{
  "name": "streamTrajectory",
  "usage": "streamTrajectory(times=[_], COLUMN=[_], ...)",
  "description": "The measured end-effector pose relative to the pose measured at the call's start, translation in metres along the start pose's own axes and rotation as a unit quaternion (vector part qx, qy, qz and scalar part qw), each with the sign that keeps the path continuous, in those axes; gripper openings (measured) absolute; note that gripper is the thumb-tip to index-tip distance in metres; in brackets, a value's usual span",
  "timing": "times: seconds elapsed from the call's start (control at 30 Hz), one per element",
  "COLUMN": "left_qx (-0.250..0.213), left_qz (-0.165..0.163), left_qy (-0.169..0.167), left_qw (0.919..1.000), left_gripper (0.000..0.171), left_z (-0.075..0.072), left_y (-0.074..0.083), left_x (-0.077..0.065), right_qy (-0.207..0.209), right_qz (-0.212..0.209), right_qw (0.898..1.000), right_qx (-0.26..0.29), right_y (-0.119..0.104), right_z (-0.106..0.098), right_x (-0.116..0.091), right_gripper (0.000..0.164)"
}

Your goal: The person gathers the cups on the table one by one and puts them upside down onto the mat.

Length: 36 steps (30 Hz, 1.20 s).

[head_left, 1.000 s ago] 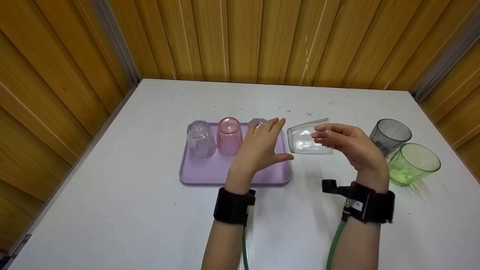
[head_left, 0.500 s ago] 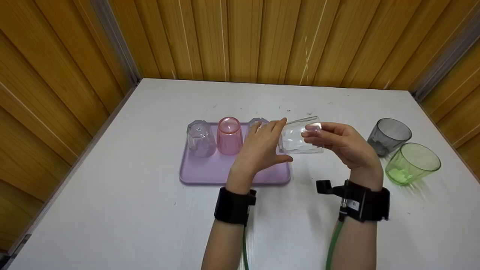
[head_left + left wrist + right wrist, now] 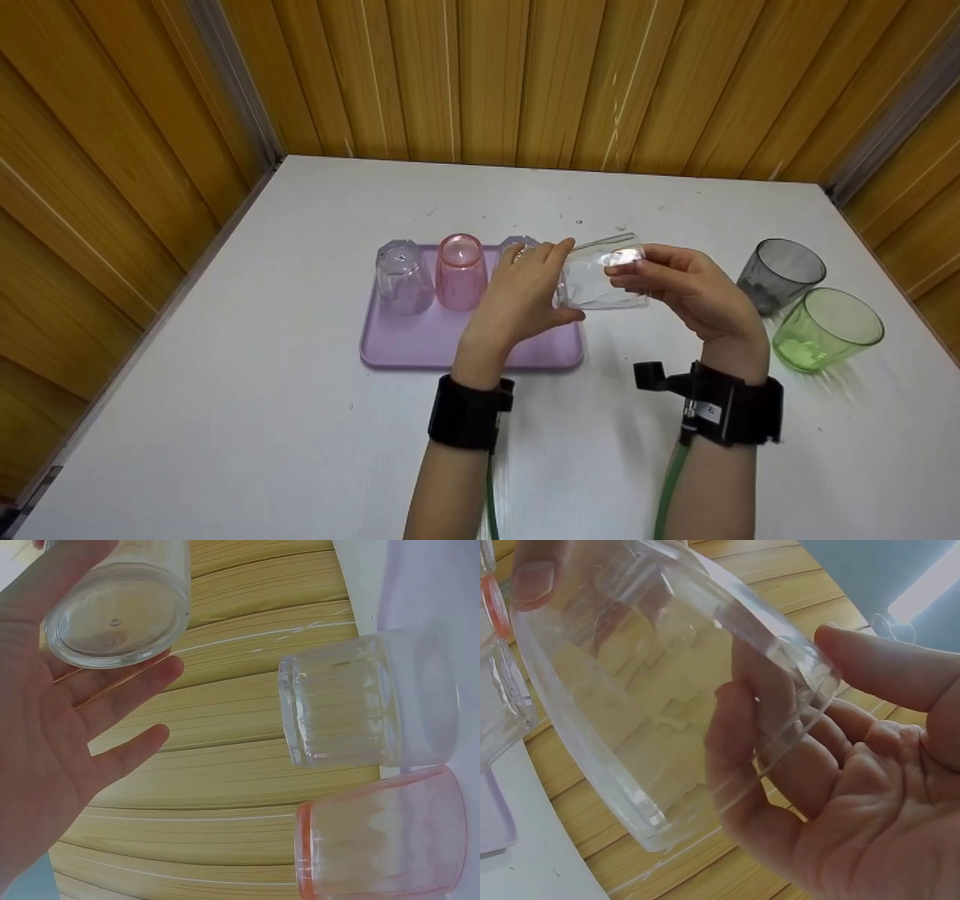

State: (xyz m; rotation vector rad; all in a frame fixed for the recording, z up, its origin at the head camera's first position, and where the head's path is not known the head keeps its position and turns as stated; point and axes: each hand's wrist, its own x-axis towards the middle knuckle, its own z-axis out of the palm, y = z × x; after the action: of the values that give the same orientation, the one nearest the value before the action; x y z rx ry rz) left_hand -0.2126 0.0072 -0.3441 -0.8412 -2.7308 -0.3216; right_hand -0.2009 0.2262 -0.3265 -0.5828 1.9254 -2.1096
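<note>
In the head view a clear drinking glass lies sideways in the air, its base to the left and its mouth to the right. My left hand holds it around the base, thumb below and fingers above; the left wrist view shows the round base between thumb and fingers. At the mouth, my right hand pinches the rim, seen close in the right wrist view with a finger curled at the wall. Behind the left hand, an upside-down clear glass is partly hidden in the head view.
A purple tray bears a pink glass and another clear glass, both upside down. To the right, a grey glass and a green glass stand mouth up on the white table. Wood-patterned walls enclose the table.
Over the last second, my right hand has moved left with the clear glass, bringing its base between my left thumb and fingers. The left hand has hardly moved.
</note>
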Motion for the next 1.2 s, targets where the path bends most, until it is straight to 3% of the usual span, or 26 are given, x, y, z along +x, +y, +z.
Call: streamTrajectory(times=[0.2,0.57,0.87,1.2], left_qx=[0.016,0.005,0.001,-0.002], left_qz=[0.001,-0.005,-0.011,-0.023], left_qy=[0.007,0.006,-0.004,-0.022], left_qw=[0.9998,1.0,0.9999,0.9995], left_gripper=[0.083,0.078,0.077,0.08], left_z=[-0.003,-0.007,-0.012,-0.016], left_y=[0.0,0.0,0.0,0.001], left_x=[-0.001,-0.003,-0.005,-0.007], right_qy=[0.012,0.068,0.077,0.083], right_qz=[0.009,0.038,0.052,0.057], right_qw=[1.0,0.993,0.987,0.986], right_qx=[-0.028,-0.084,-0.128,-0.136], right_y=[0.0,-0.002,-0.001,0.001], right_z=[0.002,0.003,0.002,0.003], right_x=[0.001,0.0,0.002,0.004], right_gripper=[0.02,0.022,0.012,0.013])
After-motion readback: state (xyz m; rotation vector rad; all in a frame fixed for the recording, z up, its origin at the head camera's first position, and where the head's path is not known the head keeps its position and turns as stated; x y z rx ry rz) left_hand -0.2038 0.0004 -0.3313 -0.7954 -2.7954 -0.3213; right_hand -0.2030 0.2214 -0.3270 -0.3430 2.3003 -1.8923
